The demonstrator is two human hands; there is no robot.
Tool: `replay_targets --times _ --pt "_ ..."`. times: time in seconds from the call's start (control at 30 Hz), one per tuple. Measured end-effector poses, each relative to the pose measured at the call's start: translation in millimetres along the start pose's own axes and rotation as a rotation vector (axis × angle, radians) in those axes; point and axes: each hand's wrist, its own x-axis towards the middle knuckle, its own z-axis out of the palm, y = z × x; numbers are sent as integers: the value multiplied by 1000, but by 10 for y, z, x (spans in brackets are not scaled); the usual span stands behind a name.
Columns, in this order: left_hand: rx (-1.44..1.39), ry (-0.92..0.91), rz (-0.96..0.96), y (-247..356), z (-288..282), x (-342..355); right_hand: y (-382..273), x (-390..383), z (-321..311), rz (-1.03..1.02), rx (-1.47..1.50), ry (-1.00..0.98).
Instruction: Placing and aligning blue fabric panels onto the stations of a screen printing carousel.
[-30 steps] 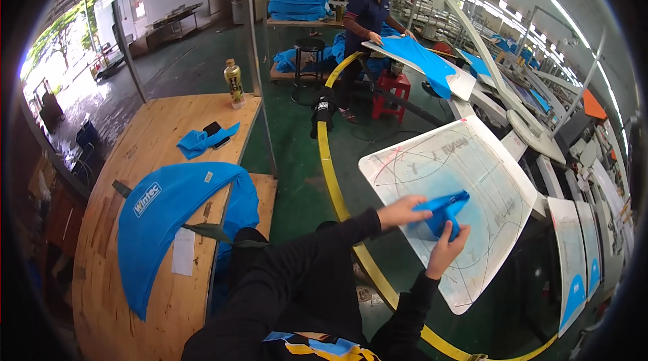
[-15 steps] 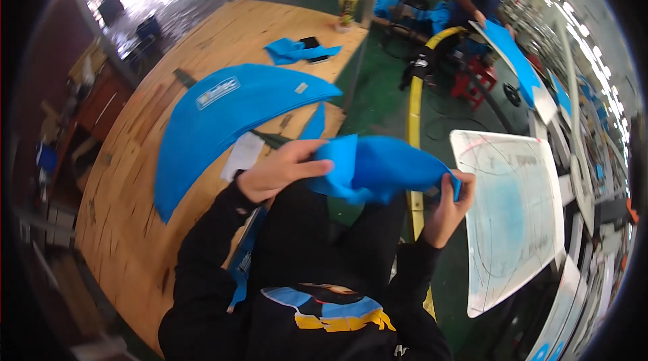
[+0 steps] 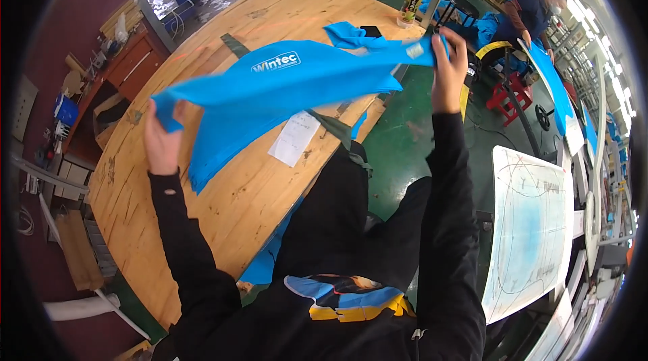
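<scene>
My left hand (image 3: 162,138) grips one end of a blue fabric piece (image 3: 290,94) at the left, its fingers partly hidden by the cloth. My right hand (image 3: 447,71) pinches the other end higher at the right, near a small pale patch. The piece is stretched out in the air, slightly blurred, above the wooden table (image 3: 142,226). Beneath and behind it lie flat blue curved pieces (image 3: 226,148) with a white printed mark, a white paper (image 3: 292,140) and a dark green strap (image 3: 332,123).
Bottle (image 3: 412,3), dark phone (image 3: 370,30) and blue scrap (image 3: 341,36) sit at the table's back. Right: a white printing board (image 3: 526,233) and a co-worker (image 3: 526,17) at another board, by a red stool (image 3: 503,94). Left: a cluttered wooden desk (image 3: 125,61).
My hands have swung from over the white board to above the wooden table and moved far apart. The bunched blue piece is now spread out long. The view has turned left.
</scene>
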Motion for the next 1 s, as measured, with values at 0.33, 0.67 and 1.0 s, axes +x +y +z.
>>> replay_targets --times 0.33,0.67,1.0 --pt "363 133 97 -87 -688 151 1090 140 476 180 -40 -94" --pt "742 156 -199 -355 -890 -115 1674 -98 135 305 -406 -148" --pt "1131 227 -125 -393 -780 -337 1609 -170 -29 432 -501 -166"
